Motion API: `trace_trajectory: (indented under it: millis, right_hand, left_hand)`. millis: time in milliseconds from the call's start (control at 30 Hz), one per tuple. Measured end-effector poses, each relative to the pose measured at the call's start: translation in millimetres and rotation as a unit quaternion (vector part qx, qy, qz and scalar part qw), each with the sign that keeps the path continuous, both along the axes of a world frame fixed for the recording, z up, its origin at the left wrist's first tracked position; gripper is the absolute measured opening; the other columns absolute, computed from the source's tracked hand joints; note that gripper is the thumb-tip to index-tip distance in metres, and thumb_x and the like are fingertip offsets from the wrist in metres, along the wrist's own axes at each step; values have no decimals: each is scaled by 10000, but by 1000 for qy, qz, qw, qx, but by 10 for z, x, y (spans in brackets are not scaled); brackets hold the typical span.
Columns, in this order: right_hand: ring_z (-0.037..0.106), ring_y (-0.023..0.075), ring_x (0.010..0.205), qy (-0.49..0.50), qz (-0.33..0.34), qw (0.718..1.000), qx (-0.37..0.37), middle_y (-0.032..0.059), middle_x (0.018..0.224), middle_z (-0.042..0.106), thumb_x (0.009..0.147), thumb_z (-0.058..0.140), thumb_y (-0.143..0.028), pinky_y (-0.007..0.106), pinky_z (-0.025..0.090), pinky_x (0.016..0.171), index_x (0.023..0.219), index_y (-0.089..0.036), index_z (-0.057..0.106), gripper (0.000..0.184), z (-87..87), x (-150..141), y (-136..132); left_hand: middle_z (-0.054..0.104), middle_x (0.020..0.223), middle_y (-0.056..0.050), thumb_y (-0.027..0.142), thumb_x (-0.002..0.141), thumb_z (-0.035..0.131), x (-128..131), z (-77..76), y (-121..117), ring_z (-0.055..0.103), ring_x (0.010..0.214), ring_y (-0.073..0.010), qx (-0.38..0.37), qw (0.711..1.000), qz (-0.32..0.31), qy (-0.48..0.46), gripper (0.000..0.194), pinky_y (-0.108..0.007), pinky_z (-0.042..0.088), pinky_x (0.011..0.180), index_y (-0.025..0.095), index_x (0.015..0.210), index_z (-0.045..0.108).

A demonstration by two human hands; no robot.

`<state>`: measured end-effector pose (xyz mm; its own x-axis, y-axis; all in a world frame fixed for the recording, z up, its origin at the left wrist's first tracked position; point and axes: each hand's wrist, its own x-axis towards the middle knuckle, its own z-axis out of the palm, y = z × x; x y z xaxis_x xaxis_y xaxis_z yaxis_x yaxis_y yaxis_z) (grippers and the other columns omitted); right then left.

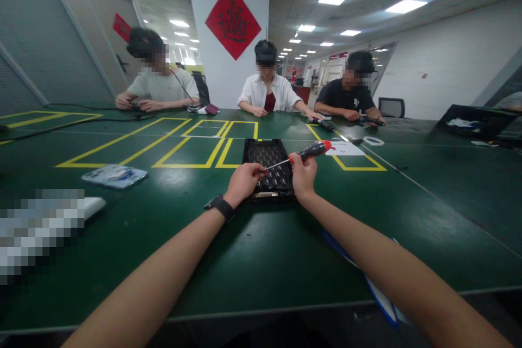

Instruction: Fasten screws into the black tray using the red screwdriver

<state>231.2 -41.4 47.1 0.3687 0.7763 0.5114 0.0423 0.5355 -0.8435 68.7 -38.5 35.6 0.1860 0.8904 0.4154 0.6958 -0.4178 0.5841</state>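
Observation:
My right hand (304, 175) is closed around a screwdriver (313, 150) with a black and red handle, near where the handle meets the shaft. The thin metal shaft slants down to the left, over an open black case (281, 157) that holds several small metal bits in rows. At the shaft's tip, the fingers of my left hand (246, 179) are pinched together over the case's left side. Whether they grip the tip or a small bit is too small to tell. A dark watch band circles my left wrist.
Yellow tape (185, 165) marks boxes on the green table (175, 261). A flat pale packet (115, 176) lies at left, a tape roll (373, 141) and white paper (343, 148) beyond my right hand. A blue-edged object (381, 296) is under my right forearm. Three people sit opposite.

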Motion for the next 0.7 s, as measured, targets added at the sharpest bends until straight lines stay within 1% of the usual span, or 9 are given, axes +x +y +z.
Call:
trace_trajectory:
  millis: [100,233,367,500,600,700]
  right_hand:
    - [434,91,517,-47,0,998,38,-32,589,486,770,520,-388,230,366,524,757,-153,547,237,38,-24,-82]
    - [457,80,512,-92,67,992,61,-28,623,515,827,457,-384,211,383,507,834,-169,524,224,60,-69,-149]
    - [504,78,509,-58,134,988,48,-7,747,599,836,439,-419,192,384,430,957,-198,439,251,55,-113,-143]
    - [548,87,539,-49,179,982,41,-14,755,612,827,455,-429,183,397,420,1009,-217,391,287,60,-123,-132]
    - [565,84,538,-41,194,979,49,-23,736,608,832,449,-422,181,407,436,997,-216,380,272,63,-116,-132]
    - [586,86,539,-22,189,980,51,-22,734,611,843,432,-415,181,408,441,971,-213,370,247,56,-112,-120]
  left_hand:
    - [695,815,-50,187,738,540,-1,12,-10,602,765,-173,0,1000,5,6,200,-243,444,682,190,856,701]
    - [692,830,-40,165,736,517,-12,9,2,600,781,-169,0,1000,-14,16,222,-241,443,700,199,862,697]
    - [689,826,-47,164,738,505,-24,7,8,598,779,-171,0,999,-25,23,222,-245,439,704,193,855,692]
    - [690,833,-48,166,747,497,-22,23,-5,599,777,-175,4,999,-36,21,217,-246,439,700,187,846,689]
    - [691,840,-46,172,751,496,-14,32,-9,600,782,-175,4,999,-37,16,208,-241,439,691,178,839,684]
    - [693,845,-42,164,752,494,-7,27,0,603,786,-170,8,999,-40,6,213,-239,439,699,179,849,683]
